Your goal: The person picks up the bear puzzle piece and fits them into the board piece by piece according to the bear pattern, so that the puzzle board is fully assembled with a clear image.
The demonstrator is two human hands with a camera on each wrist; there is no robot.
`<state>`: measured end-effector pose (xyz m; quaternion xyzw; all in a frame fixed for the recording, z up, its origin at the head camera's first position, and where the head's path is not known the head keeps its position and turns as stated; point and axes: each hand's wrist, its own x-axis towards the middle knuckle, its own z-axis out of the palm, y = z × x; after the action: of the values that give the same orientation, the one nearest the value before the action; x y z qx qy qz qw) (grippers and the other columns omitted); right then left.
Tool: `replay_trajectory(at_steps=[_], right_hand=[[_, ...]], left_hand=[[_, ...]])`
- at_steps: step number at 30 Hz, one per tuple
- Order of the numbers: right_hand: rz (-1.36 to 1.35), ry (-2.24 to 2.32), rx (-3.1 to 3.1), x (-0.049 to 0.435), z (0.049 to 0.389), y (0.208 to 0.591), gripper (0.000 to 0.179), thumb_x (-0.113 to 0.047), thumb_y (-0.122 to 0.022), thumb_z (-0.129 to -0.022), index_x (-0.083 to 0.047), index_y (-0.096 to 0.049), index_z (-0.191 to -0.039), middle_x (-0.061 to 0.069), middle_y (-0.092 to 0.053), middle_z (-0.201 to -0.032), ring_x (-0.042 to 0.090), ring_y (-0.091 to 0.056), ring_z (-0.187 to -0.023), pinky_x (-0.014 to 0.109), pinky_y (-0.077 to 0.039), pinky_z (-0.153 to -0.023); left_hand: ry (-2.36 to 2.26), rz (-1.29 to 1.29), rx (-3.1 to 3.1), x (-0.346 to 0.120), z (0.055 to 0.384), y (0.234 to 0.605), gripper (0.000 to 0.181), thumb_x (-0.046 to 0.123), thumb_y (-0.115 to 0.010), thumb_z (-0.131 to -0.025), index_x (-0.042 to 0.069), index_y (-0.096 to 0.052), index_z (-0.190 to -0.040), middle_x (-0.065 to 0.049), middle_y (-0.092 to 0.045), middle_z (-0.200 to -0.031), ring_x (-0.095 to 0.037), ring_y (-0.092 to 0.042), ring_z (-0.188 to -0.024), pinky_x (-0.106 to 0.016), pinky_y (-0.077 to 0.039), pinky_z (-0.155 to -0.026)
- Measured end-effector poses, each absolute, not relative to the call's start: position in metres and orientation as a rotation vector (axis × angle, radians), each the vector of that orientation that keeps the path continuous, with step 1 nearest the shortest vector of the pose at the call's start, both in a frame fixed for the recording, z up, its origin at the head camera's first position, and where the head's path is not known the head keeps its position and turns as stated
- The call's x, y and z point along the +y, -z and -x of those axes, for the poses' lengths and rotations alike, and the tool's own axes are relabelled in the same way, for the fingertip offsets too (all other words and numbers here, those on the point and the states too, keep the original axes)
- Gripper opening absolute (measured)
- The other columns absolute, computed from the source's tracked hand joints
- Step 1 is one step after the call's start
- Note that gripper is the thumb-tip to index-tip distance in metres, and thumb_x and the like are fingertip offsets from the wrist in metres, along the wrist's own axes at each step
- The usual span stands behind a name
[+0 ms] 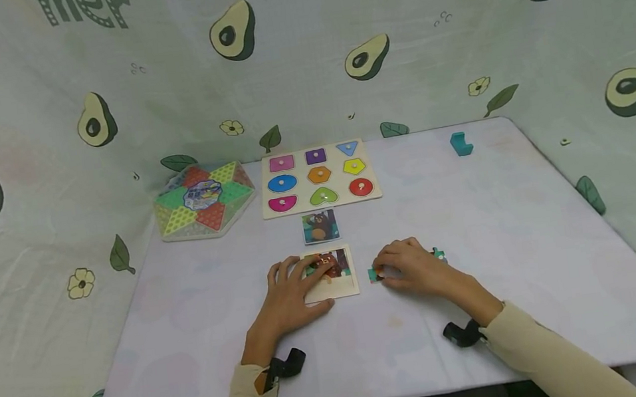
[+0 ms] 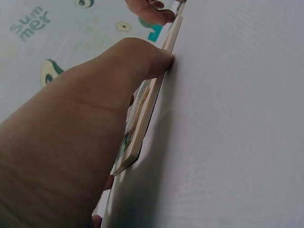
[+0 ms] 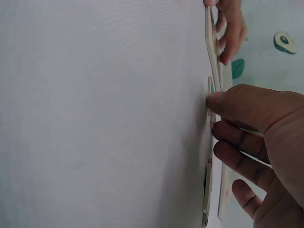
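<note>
My left hand rests with spread fingers over a small wooden puzzle board. Its index finger lies on the bear picture filling the upper part; the lower part is bare wood. In the left wrist view, the thumb presses at the board's near edge. Just right of the board, my right hand pinches a flat jigsaw piece at the tabletop, thumb against fingertips, hiding much of it. Another colourful jigsaw piece peeks out behind that hand. A square bear picture card lies beyond the board.
A wooden shape board with coloured knobbed shapes lies at the back. Left of it is a hexagonal, multicoloured box. A small teal block sits at the back right. Behind the white-covered table hangs an avocado-print cloth.
</note>
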<state>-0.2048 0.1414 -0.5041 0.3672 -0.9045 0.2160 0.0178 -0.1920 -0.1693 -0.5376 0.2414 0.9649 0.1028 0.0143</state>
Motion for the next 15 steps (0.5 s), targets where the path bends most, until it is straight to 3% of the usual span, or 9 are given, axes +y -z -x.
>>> replay_trajectory(at_steps=[7, 15], right_hand=[[-1.189, -0.619, -2.772, 0.136, 0.213, 0.509, 0.019, -0.018, -0.074, -0.083, -0.014, -0.067, -0.1, -0.006, -0.062, -0.097, 0.013, -0.055, -0.095, 0.039, -0.04, -0.09], [-1.173, -0.645, -2.719, 0.137, 0.215, 0.505, 0.021, -0.016, -0.076, -0.079, -0.013, -0.067, -0.098, -0.006, -0.063, -0.094, 0.013, -0.055, -0.093, 0.039, -0.041, -0.087]], left_hand=[[-0.57, -0.749, 2.992, -0.186, 0.193, 0.535, 0.084, 0.063, -0.067, -0.083, 0.029, -0.039, -0.154, 0.002, -0.041, -0.153, -0.027, -0.029, -0.141, -0.057, -0.018, -0.114], [-0.532, -0.719, 3.028, -0.195, 0.197, 0.539, 0.079, 0.069, -0.066, -0.079, 0.036, -0.047, -0.148, 0.009, -0.041, -0.152, -0.028, -0.026, -0.141, -0.061, -0.016, -0.109]])
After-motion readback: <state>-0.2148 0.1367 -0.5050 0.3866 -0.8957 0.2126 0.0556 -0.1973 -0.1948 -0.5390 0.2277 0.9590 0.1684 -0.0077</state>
